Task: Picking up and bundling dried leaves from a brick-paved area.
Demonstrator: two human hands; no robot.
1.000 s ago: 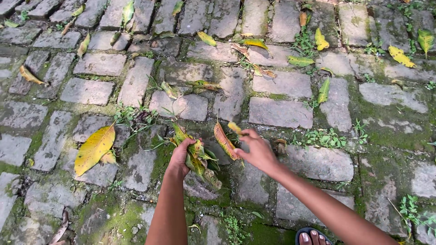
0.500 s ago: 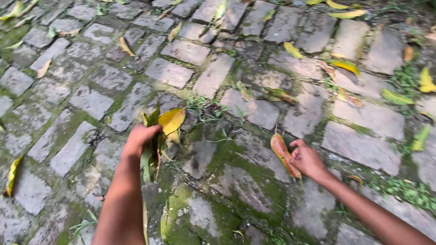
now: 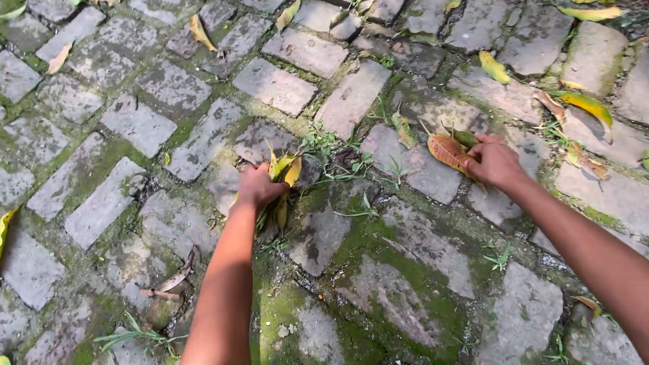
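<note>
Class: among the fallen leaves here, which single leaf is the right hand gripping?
The orange-brown leaf in the right hand. The others lie loose on the stones or sit bunched in the left hand.

two hands [image 3: 257, 188], one bunch of leaves [image 3: 284, 172], one orange leaf [image 3: 447, 150]

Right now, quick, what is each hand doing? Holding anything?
Left hand: closed on a bunch of yellow-green leaves.
Right hand: closed on an orange-brown leaf, with a green one behind it.
</note>
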